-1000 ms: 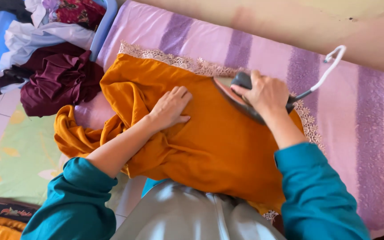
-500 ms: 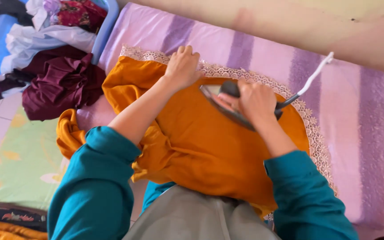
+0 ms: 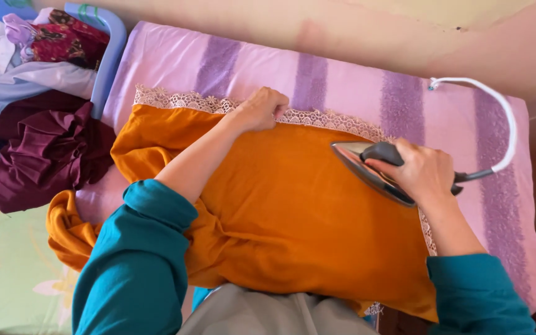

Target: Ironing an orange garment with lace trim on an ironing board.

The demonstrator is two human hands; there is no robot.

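Note:
An orange garment (image 3: 293,211) with a pale lace hem (image 3: 181,99) lies spread over a pink and purple striped padded surface (image 3: 342,74). My right hand (image 3: 423,170) grips the dark handle of a clothes iron (image 3: 367,170), whose soleplate rests on the cloth near its right side. A white cord (image 3: 504,118) arcs from the iron's back. My left hand (image 3: 262,108) is closed on the lace edge at the far side of the garment, pinching it. Teal sleeves cover both forearms.
A heap of clothes, maroon (image 3: 44,161), white and patterned red, sits at the left in a blue basket (image 3: 110,56). A green floral sheet (image 3: 7,273) lies below it. A pale wall (image 3: 342,25) runs behind the padded surface.
My left hand moved from the middle of the garment up to its lace edge and closed on it. The iron slid right across the cloth. The garment now lies flatter.

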